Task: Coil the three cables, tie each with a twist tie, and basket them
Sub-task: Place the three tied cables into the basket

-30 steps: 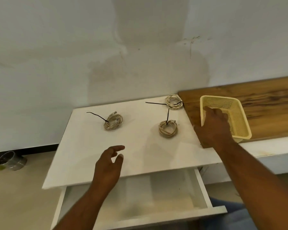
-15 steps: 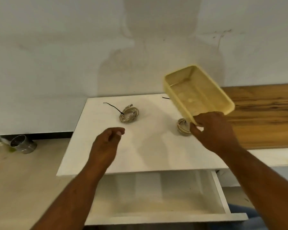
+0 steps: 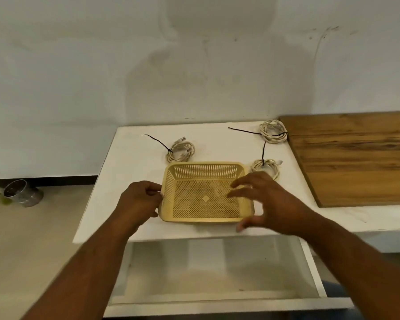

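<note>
Setting down the pale yellow perforated plastic basket (image 3: 206, 195) is what has just changed: half a second ago I had it tilted in the air in my right hand, over by the brown wooden board (image 3: 356, 158), and now it sits flat and upright near the front edge of the white tabletop (image 3: 129, 162), right in front of me. My left hand (image 3: 138, 202) has come in to its left wall; the fingers curl against the rim there, though I cannot tell from here whether they really pinch it or only touch it. My right hand (image 3: 270, 204) is blurred, fingers spread apart over the basket's right side, clamped on nothing, so I judge it is letting go.

That means the container is now within easy reach of the work, and the basketing step can begin.

Counting: three coiled cream cables, each one already bound with a black twist tie whose tail sticks out. One coil (image 3: 180, 151) lies just behind the basket's far left corner, one (image 3: 264, 168) just beside its far right corner near my right fingers, and one (image 3: 273, 131) further back by the board's edge. One basket, with nothing in it yet. So coiling and tying look done; all three coils are left to drop in. Below, one white drawer (image 3: 217, 273) stands open.
</note>
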